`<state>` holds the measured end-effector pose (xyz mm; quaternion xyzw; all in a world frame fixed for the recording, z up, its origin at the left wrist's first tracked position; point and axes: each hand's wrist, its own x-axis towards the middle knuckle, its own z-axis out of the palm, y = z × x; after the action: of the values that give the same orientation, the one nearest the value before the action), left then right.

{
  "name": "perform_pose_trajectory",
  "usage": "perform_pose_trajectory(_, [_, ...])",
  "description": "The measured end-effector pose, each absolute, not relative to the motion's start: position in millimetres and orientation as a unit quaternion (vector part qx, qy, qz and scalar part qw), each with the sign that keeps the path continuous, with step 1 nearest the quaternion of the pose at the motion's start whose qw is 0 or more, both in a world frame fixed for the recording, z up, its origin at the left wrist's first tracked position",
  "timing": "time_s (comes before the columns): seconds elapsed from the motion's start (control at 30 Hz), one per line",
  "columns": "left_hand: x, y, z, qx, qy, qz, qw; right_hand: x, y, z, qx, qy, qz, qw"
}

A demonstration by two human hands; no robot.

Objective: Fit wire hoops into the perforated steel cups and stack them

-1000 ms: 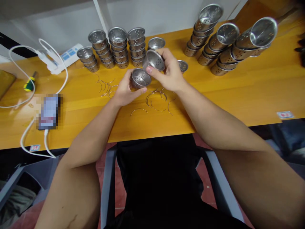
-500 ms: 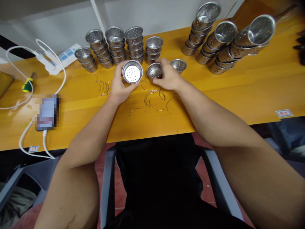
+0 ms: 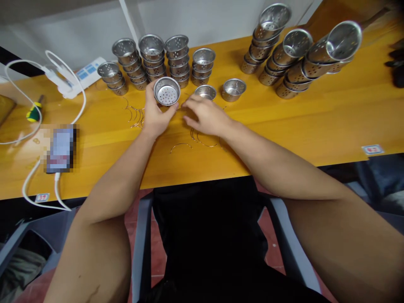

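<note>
The left hand (image 3: 157,115) grips a round perforated steel cup (image 3: 166,91) tilted mouth-up above the yellow wooden worktop (image 3: 284,122), while the right hand (image 3: 205,117), fingers loosely spread and empty, hovers over thin curved wire clips (image 3: 202,139) just right of it.

The scene is seen from a single head-worn camera, aimed forward and down from above the seated person's lap. The tabletop (image 3: 315,126) is viewed at arm's length, its far edge against the wall, and both forearms are taken in from below.
</note>
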<state>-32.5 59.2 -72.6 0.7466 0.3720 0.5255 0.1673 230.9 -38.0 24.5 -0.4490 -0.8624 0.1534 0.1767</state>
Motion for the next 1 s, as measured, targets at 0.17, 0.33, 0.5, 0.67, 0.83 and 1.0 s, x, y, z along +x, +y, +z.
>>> perform_pose_trajectory(0.17, [-33,58,-71,0.756,0.366,0.513,0.177,224,-37,13,-0.474,-0.861,0.137,0.122])
perform_pose_trajectory(0.33, [-30,55,-68,0.738,0.378,0.511,0.228,229,-31,15,-0.491,-0.854,0.131,0.112])
perform_pose_trajectory(0.5, [-31,62,-76,0.752,0.355,0.52,0.196,229,-37,21,-0.522,-0.839,0.13,0.08])
perform_pose_trajectory(0.67, [-34,64,-80,0.757,0.346,0.514,0.208,225,-43,20,-0.516,-0.847,0.107,0.065])
perform_pose_trajectory(0.83, [-31,59,-74,0.753,0.356,0.508,0.218,230,-41,23,-0.51,-0.849,0.112,0.085])
perform_pose_trajectory(1.0, [-28,55,-71,0.75,0.357,0.507,0.228,262,-23,20,-0.473,-0.852,0.164,0.154])
